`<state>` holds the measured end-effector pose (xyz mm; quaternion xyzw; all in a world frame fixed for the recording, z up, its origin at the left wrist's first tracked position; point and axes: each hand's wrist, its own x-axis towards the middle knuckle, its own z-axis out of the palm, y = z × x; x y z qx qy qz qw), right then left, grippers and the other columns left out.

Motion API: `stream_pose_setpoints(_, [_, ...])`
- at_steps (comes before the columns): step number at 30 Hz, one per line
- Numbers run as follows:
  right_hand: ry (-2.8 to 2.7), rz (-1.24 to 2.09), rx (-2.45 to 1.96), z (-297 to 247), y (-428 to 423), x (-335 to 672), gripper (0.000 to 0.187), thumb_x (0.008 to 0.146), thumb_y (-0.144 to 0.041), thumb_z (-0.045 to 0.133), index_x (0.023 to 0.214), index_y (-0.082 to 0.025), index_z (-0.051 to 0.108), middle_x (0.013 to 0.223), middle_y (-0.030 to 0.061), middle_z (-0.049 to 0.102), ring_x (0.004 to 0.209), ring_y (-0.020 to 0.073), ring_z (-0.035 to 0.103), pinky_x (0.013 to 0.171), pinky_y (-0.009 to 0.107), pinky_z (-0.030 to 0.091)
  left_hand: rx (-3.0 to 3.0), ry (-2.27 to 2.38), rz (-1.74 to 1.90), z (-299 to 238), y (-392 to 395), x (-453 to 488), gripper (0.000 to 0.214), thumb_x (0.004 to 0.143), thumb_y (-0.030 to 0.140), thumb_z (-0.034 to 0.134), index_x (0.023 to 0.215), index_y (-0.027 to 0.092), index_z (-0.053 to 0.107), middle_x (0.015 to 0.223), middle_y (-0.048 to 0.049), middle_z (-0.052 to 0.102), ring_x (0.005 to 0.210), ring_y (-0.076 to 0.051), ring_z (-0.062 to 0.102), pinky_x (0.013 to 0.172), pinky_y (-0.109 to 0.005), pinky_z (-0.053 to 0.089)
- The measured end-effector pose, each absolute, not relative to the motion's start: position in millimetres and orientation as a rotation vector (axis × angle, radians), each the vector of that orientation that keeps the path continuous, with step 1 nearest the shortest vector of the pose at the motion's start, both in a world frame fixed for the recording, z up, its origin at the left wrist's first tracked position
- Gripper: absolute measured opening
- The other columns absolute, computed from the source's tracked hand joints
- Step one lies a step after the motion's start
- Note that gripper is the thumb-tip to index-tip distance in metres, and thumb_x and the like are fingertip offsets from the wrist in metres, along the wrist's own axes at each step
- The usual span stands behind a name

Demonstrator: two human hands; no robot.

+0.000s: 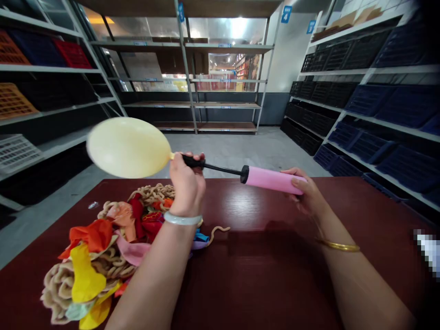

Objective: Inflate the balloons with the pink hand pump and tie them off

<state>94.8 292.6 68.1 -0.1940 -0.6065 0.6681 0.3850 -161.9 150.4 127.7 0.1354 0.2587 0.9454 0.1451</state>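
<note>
A pale yellow balloon [129, 147], partly inflated, sticks out to the left from the black end of a hand pump. My left hand [188, 183] is closed around that black end and the balloon's neck. A thin black rod runs from there into the pump's pink barrel [271, 178], and a good length of rod shows. Around the far right end of the barrel my right hand [305, 192] is wrapped. The pump is held above the table, tilted slightly down to the right. Below my left forearm lies a pile of uninflated balloons [91, 236] and beige cord [58, 286].
The dark red table [275, 275] carries the pile on its left side. A small clear scrap [93, 205] lies near the left edge. Metal shelves [227, 105] stand behind, with plastic crates [388, 151] on racks at right and left.
</note>
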Motion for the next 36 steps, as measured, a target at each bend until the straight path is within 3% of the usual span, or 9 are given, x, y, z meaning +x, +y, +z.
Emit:
stream_pose_setpoints(8, [-1.529, 1.792, -0.465, 56, 267, 68, 0.033, 0.078, -0.041, 0.071, 0.101, -0.021, 0.060, 0.065, -0.0030, 0.053, 0.041, 0.0049, 0.036, 0.035, 0.017, 0.017, 0.376, 0.696, 2.596, 109, 171, -102, 0.018, 0.086, 0.030, 0.059, 0.082, 0.021, 0.044, 0.072, 0.0040, 0.053, 0.058, -0.010, 0.055, 0.078, -0.038, 0.052])
stream_pose_setpoints(20, [-1.549, 1.729, -0.457, 58, 285, 81, 0.039, 0.074, -0.043, 0.074, 0.104, -0.020, 0.063, 0.067, -0.0020, 0.053, 0.042, 0.0052, 0.037, 0.037, 0.018, 0.017, 0.410, 0.721, 2.829, 148, 119, -196, 0.011, 0.088, 0.016, 0.047, 0.078, 0.019, 0.046, 0.066, 0.0034, 0.051, 0.055, -0.010, 0.054, 0.070, -0.032, 0.051])
stream_pose_setpoints(24, [-1.605, 1.508, -0.475, 71, 273, 84, 0.035, 0.075, -0.043, 0.074, 0.100, -0.021, 0.063, 0.073, -0.0011, 0.055, 0.045, 0.0074, 0.042, 0.038, 0.020, 0.026, 0.411, 0.713, 2.777, 143, 129, -189, 0.011, 0.089, 0.017, 0.047, 0.078, 0.019, 0.046, 0.066, 0.0036, 0.051, 0.054, -0.010, 0.053, 0.069, -0.031, 0.050])
stream_pose_setpoints(27, [-1.722, 1.277, -0.455, 71, 252, 74, 0.032, 0.075, -0.040, 0.075, 0.100, -0.023, 0.064, 0.093, 0.0031, 0.062, 0.058, 0.0113, 0.054, 0.047, 0.024, 0.042, 0.340, 0.757, 2.671, 135, 144, -172, 0.010, 0.088, 0.018, 0.049, 0.078, 0.019, 0.046, 0.065, 0.0040, 0.050, 0.052, -0.009, 0.050, 0.067, -0.030, 0.050])
stream_pose_setpoints(29, [-1.770, 1.118, -0.414, 66, 240, 65, 0.032, 0.075, -0.038, 0.075, 0.102, -0.024, 0.064, 0.099, 0.0044, 0.064, 0.078, 0.0173, 0.061, 0.064, 0.028, 0.051, 0.340, 0.761, 2.590, 129, 152, -156, 0.010, 0.087, 0.020, 0.051, 0.078, 0.019, 0.047, 0.065, 0.0042, 0.050, 0.052, -0.009, 0.050, 0.067, -0.030, 0.050])
stream_pose_setpoints(31, [-1.780, 1.033, -0.409, 61, 234, 58, 0.031, 0.077, -0.038, 0.074, 0.103, -0.024, 0.065, 0.099, 0.0046, 0.064, 0.090, 0.0207, 0.062, 0.077, 0.033, 0.052, 0.363, 0.726, 2.544, 125, 159, -141, 0.009, 0.087, 0.021, 0.052, 0.079, 0.019, 0.047, 0.065, 0.0042, 0.050, 0.053, -0.009, 0.050, 0.067, -0.030, 0.050])
stream_pose_setpoints(36, [-1.790, 1.010, -0.388, 58, 236, 59, 0.030, 0.079, -0.038, 0.073, 0.105, -0.025, 0.066, 0.099, 0.0046, 0.064, 0.092, 0.0210, 0.062, 0.081, 0.034, 0.051, 0.347, 0.704, 2.554, 125, 158, -136, 0.009, 0.086, 0.019, 0.051, 0.078, 0.019, 0.047, 0.065, 0.0033, 0.051, 0.053, -0.011, 0.052, 0.066, -0.031, 0.050])
